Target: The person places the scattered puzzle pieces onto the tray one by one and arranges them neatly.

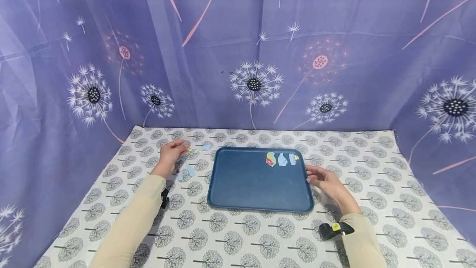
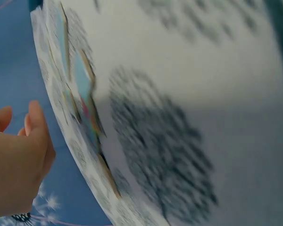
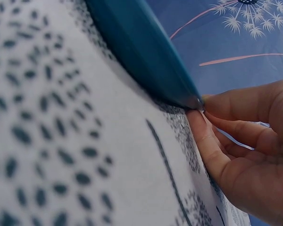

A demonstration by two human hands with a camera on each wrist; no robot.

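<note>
My left hand (image 1: 173, 155) hovers beside several flat, loose puzzle-like pieces left of the tray, its fingers loosely bent. In the left wrist view that hand (image 2: 21, 160) shows nothing between thumb and fingers. Around it lie light-blue pieces (image 1: 191, 170), one (image 1: 206, 147) of them farther back. A dark-blue rectangular tray (image 1: 256, 189) lies in the middle. My right hand (image 1: 327, 183) pinches its right rim (image 3: 179, 89) with thumb and fingertips. Three pieces rest in the tray's far right corner: a red-yellow-green one (image 1: 270, 159), a light-blue one (image 1: 282, 159) and a blue-yellow one (image 1: 293, 159).
A white cloth (image 1: 230, 239) printed with grey trees covers the table. Behind it and at both sides hangs a purple curtain (image 1: 208, 73) with dandelions. Black wrist cameras (image 1: 331, 230) sit on both forearms.
</note>
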